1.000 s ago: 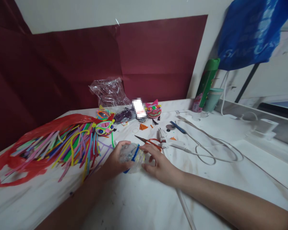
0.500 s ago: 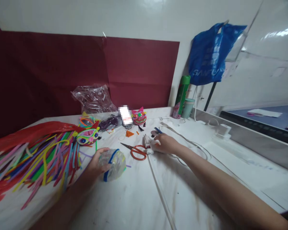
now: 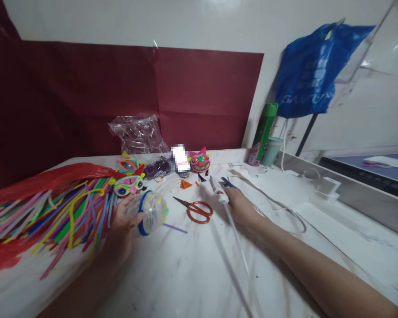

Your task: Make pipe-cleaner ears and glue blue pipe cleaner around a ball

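Observation:
My left hand [image 3: 128,221] is closed around a clear plastic bottle piece [image 3: 155,212], round in shape, with a blue pipe cleaner band and some yellow and green bits on it. My right hand [image 3: 237,202] grips a white glue gun [image 3: 218,189], its nozzle pointing away from me. A long translucent glue stick [image 3: 234,234] runs out of its back toward me. Between the hands lie scissors [image 3: 199,212] with orange-red handles, blades to the left. A purple pipe cleaner [image 3: 175,228] rests on the table just right of the bottle piece.
Many coloured pipe cleaners [image 3: 69,212] lie on red plastic [image 3: 82,170] at left, beside a decorated mask-like face [image 3: 129,183]. Behind stand a pink cat-like face [image 3: 200,161], a blurred phone [image 3: 180,158], a green spray can [image 3: 264,132] and a cup [image 3: 272,150]. A cable [image 3: 268,196] crosses the right.
My right hand has lifted the glue gun off the table, and the glue stick has risen with it. My left hand has turned the bottle piece and raised it slightly. The view has shifted left.

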The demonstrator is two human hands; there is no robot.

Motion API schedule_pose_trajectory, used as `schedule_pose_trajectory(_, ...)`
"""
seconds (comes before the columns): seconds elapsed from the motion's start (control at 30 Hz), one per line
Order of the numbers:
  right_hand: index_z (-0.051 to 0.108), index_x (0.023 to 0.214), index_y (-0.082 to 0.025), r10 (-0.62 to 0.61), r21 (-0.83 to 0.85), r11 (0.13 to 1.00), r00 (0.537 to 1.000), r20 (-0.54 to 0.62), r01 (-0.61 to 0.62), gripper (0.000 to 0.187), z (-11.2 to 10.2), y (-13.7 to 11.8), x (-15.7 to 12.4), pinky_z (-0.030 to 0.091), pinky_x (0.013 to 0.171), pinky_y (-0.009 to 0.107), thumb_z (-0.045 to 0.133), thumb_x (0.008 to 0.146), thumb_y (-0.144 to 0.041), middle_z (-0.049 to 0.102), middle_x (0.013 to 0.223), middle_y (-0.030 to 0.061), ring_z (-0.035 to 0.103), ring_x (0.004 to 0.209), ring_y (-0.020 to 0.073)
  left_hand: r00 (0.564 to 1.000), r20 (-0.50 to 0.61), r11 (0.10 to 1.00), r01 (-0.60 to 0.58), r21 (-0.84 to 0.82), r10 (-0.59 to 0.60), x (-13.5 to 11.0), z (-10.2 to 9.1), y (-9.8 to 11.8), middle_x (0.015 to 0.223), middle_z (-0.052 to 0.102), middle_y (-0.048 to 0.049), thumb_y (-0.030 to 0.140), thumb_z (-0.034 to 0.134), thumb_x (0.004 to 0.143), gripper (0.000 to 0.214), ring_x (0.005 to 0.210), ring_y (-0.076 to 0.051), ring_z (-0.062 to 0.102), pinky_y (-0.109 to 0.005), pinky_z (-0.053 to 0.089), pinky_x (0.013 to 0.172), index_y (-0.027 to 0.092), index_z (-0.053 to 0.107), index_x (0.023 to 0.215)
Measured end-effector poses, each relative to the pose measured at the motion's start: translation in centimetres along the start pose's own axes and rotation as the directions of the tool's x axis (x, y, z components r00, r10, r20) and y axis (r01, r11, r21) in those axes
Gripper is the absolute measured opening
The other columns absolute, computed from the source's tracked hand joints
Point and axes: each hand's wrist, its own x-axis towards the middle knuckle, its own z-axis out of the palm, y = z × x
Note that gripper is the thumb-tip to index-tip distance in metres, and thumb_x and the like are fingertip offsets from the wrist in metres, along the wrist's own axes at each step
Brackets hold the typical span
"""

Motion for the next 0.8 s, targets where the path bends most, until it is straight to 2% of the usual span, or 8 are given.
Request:
schedule_pose_trajectory(0.07, 0.058, 0.102, -0.012, 0.032, 0.133, 0.991, 0.998, -0.057, -0.024, 0.026, -0.4, -0.4, -0.1, 0.047, 0.085, 0.039, 0.045, 0.082, -0.02, 0.063, 0.104, 0.0148, 0.059, 0.095, 0.0266, 1.0, 0.025, 1.0, 0.006, -0.024, -0.005, 0.1, -0.1, -0.1, 0.124, 0.056, -0.0079, 0.041, 0.068, 0.063, 0.064, 0.112, -0.03, 0.056, -0.039, 0.05, 0.086, 0.025, 0.045, 0.12)
schedule_pose_trajectory(0.13, 0.061, 0.101, -0.013, 0.074, 0.267, 0.961, 0.997, -0.023, -0.065, 0.03, -0.9, -1.1, -0.4, 0.05, 0.08, 0.038, 0.041, 0.086, -0.029, 0.065, 0.101, 0.0123, 0.061, 0.09, 0.0254, 0.999, 0.049, 0.995, -0.017, 0.094, 0.013, -0.1, 0.0, -0.3, 0.115, 0.059, -0.0075, 0.04, 0.07, 0.061, 0.064, 0.104, -0.03, 0.059, -0.041, 0.051, 0.083, 0.024, 0.046, 0.118)
schedule_pose_trajectory(0.23, 0.067, 0.101, -0.018, 0.145, 0.461, 0.863, 0.975, 0.171, -0.209, 0.038, -1.8, -2.7, -1.4, 0.052, 0.076, 0.036, 0.041, 0.088, -0.043, 0.068, 0.102, 0.0083, 0.063, 0.091, 0.0266, 0.996, 0.066, 0.925, -0.075, 0.372, 0.055, -0.8, 0.5, -0.5, 0.108, 0.06, -0.0085, 0.037, 0.071, 0.058, 0.067, 0.096, -0.031, 0.061, -0.045, 0.051, 0.083, 0.021, 0.047, 0.118)
schedule_pose_trajectory(0.3, 0.069, 0.103, -0.02, 0.135, 0.477, 0.839, 0.949, 0.284, -0.262, 0.04, -2.4, -4.0, -2.4, 0.052, 0.079, 0.036, 0.046, 0.086, -0.049, 0.069, 0.104, 0.0065, 0.062, 0.097, 0.0284, 0.996, 0.066, 0.87, -0.084, 0.486, 0.059, -1.3, 0.9, -0.6, 0.111, 0.059, -0.0107, 0.033, 0.068, 0.059, 0.066, 0.099, -0.032, 0.059, -0.048, 0.05, 0.086, 0.019, 0.046, 0.12)
schedule_pose_trajectory(0.43, 0.069, 0.101, -0.022, -0.109, 0.535, 0.843, 0.953, 0.283, -0.062, 0.033, -3.3, -6.7, -4.0, 0.049, 0.088, 0.035, 0.05, 0.086, -0.044, 0.069, 0.107, 0.0056, 0.06, 0.103, 0.0279, 0.99, 0.069, 0.813, -0.141, 0.565, 0.123, -1.7, 1.2, -0.6, 0.117, 0.057, -0.0114, 0.029, 0.065, 0.061, 0.062, 0.105, -0.032, 0.057, -0.047, 0.048, 0.09, 0.021, 0.046, 0.119)
schedule_pose_trajectory(0.5, 0.067, 0.097, -0.02, -0.206, 0.575, 0.818, 0.94, 0.273, 0.013, 0.028, -3.5, -7.7, -4.4, 0.05, 0.082, 0.034, 0.049, 0.087, -0.04, 0.068, 0.099, 0.0065, 0.062, 0.094, 0.0257, 0.99, 0.067, 0.816, -0.14, 0.561, 0.124, -1.6, 1.1, -0.9, 0.114, 0.059, -0.0099, 0.029, 0.065, 0.061, 0.06, 0.102, -0.03, 0.059, -0.046, 0.05, 0.087, 0.022, 0.047, 0.118)
schedule_pose_trajectory(0.63, 0.062, 0.09, -0.018, -0.24, 0.597, 0.802, 0.918, 0.317, 0.003, 0.021, -3.8, -9.1, -4.6, 0.048, 0.062, 0.029, 0.049, 0.085, -0.034, 0.064, 0.079, 0.0042, 0.059, 0.071, 0.0196, 0.992, 0.068, 0.832, -0.124, 0.541, 0.104, -1.6, 1.1, -1.4, 0.11, 0.06, -0.0087, 0.028, 0.065, 0.06, 0.061, 0.096, -0.028, 0.062, -0.043, 0.052, 0.083, 0.021, 0.047, 0.118)
schedule_pose_trajectory(0.8, 0.049, 0.075, -0.02, -0.273, 0.578, 0.814, 0.92, 0.28, 0.065, 0.012, -3.6, -9.5, -4.7, 0.044, 0.058, 0.026, 0.049, 0.082, -0.03, 0.055, 0.074, 0.002, 0.053, 0.065, 0.0154, 0.989, 0.085, 0.811, -0.15, 0.566, 0.124, -1.7, 1.4, -1.4, 0.114, 0.058, -0.0101, 0.027, 0.065, 0.061, 0.061, 0.101, -0.028, 0.058, -0.045, 0.049, 0.088, 0.02, 0.046, 0.119)
